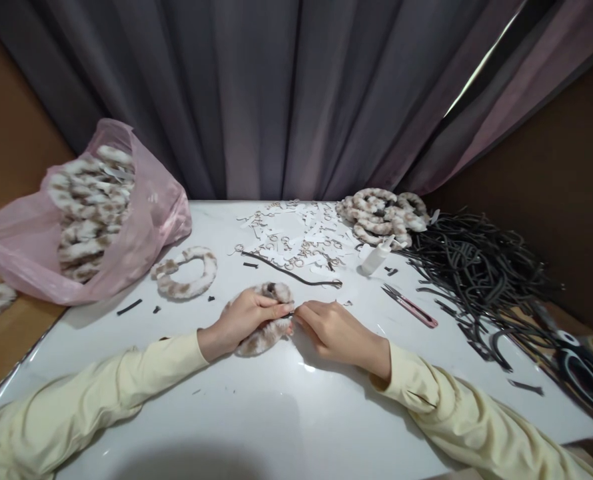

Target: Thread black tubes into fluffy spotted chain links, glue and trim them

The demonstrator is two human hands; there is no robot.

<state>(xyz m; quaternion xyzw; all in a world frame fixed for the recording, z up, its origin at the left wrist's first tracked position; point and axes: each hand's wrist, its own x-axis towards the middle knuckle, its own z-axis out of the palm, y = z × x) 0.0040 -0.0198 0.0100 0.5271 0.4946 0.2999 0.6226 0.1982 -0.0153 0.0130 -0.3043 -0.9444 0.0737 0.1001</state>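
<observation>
My left hand [244, 320] is closed round a fluffy white and brown spotted ring [261, 339] just above the white table. A dark end pokes out between the ring's two ends, near my left fingertips. My right hand [334, 331] touches this spot from the right, its fingers pinched; what they hold is too small to make out. Behind my hands lies a black cord [291, 272] with a thin ring at its end. Left of my left hand rests another fluffy ring [186, 272].
A pink bag [156, 220] of fluffy rings stands at the left. Small tags and wire rings [301, 233] lie at the back, beside fluffy rings [376, 213] and a white bottle [376, 257]. At the right are pink snips [410, 307], black cords [486, 267] and large scissors [584, 373].
</observation>
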